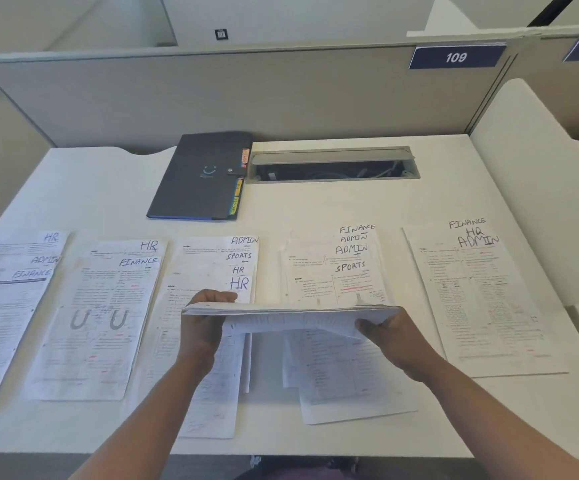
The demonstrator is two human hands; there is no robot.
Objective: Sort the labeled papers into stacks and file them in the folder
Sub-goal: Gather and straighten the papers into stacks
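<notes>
Both my hands hold a thick bundle of papers [291, 315] level above the desk's middle. My left hand [202, 325] grips its left end, thumb on top; my right hand [393, 332] grips its right end. Under and around it lie fanned piles of printed sheets with handwritten labels: HR, ADMIN, FINANCE at the far left [7, 306], HR, FINANCE beside it [108, 313], ADMIN, SPORTS, HR in the middle [219, 268], FINANCE, ADMIN, SPORTS right of middle [343, 271], FINANCE, HR, ADMIN at the right [482, 292]. A dark folder [201, 174] with coloured tabs lies shut at the back.
A white desk [315, 209] carries everything. An open cable tray [333, 166] is sunk into it right of the folder. A grey partition [212, 95] with a "109" sign [456, 57] walls the back; a white side panel [537, 161] stands on the right.
</notes>
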